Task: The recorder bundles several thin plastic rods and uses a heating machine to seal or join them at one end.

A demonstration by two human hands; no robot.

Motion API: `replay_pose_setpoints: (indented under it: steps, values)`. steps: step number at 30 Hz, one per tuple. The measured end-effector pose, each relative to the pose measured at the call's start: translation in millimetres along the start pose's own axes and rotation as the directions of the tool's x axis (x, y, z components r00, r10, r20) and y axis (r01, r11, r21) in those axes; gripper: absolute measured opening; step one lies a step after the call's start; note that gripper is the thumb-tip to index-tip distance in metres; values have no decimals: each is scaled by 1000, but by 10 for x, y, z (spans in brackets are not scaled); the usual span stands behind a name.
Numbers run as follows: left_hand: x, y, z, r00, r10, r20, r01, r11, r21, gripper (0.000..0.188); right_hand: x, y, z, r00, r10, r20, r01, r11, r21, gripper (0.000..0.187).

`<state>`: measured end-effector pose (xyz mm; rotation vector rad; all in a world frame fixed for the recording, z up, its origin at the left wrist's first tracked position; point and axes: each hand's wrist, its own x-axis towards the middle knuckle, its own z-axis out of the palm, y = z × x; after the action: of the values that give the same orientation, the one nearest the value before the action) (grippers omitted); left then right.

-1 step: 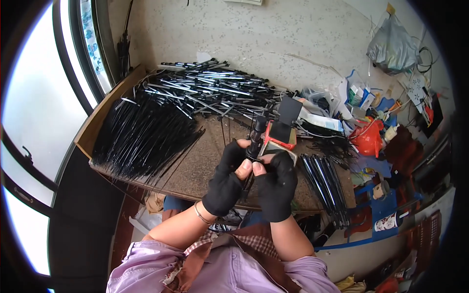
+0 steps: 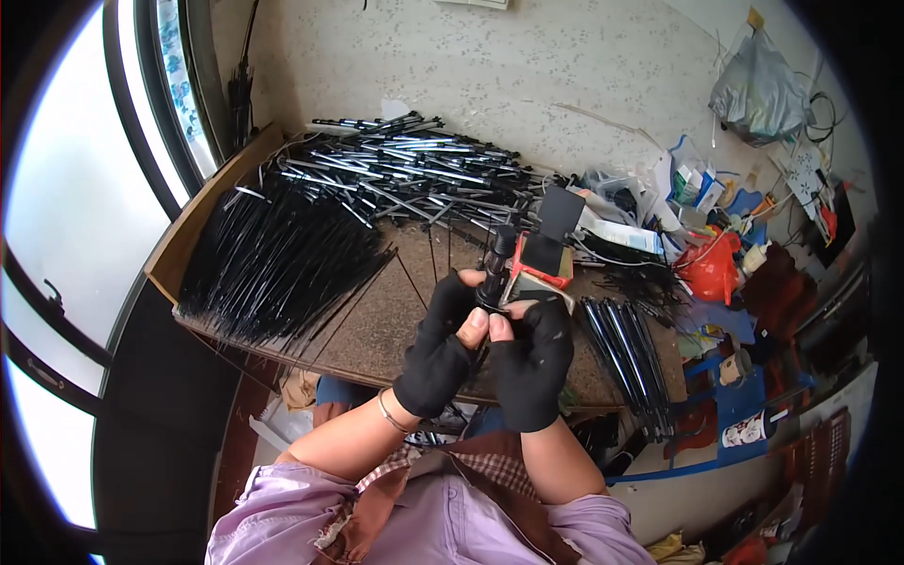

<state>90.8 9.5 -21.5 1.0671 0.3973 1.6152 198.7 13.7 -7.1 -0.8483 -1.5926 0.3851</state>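
Black part [image 2: 496,268]: I see its lower end hidden by my hands [image 2: 490,358].
Desk [image 2: 377,330] clutter at right: too small to tell.

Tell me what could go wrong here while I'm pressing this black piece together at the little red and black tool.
Both hands, left hand and right hand, pinch the small black part right at the red and black tool, and the gloves leave the fingertips bare, so a pinch seems possible. The loose black strips reach the table's near edge and might slide off. The finished rods beside the right wrist could be knocked.
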Motion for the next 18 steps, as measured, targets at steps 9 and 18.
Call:
replay_pose_setpoints:
  steps: [9,18]
  values:
    - [-24,39,-118,981,170,96,-190,939,287,38,30,-56,13,946,299,126,-321,915,243,12]
    - [44,114,-181,953,171,250,-296,710,639,40,139,-12,-102,925,279,257,-358,867,347,6]
